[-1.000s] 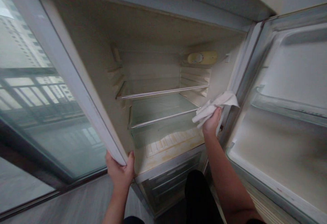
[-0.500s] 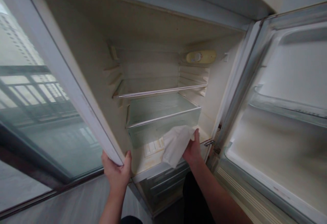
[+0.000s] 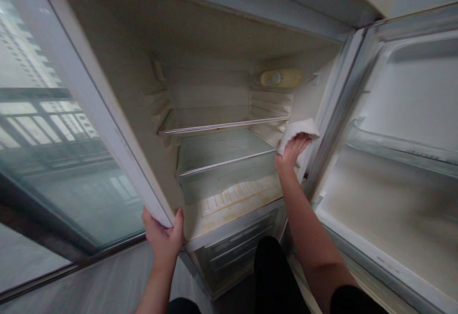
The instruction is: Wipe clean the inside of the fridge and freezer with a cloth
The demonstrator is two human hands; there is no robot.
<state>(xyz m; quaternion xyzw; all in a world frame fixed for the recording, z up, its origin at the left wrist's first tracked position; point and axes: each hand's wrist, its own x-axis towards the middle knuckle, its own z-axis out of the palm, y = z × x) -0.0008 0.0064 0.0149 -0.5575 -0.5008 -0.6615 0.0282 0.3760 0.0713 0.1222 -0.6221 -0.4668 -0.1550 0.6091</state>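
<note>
My left hand (image 3: 163, 232) grips the left front edge of the open fridge (image 3: 107, 109) near its lower corner, thumb on the inner side. My right hand (image 3: 292, 152) presses a white cloth (image 3: 302, 128) against the fridge's right inner wall, level with the shelves. Part of the cloth is covered by my fingers. Left of that hand are an upper glass shelf (image 3: 222, 126) and a lower glass shelf (image 3: 225, 163). Below them, yellowish stains mark the ribbed fridge floor (image 3: 236, 197).
The fridge door (image 3: 397, 199) stands wide open on the right, with a clear door rack (image 3: 404, 149). A yellowish control box (image 3: 281, 78) is fixed high inside. A drawer front (image 3: 239, 242) lies below the compartment, by my dark-clothed knee (image 3: 270, 266). Glass panes (image 3: 71, 185) are at left.
My right hand has moved up and to the right with the cloth, from above the fridge's front lip to the right inner wall. My left hand keeps its hold on the edge.
</note>
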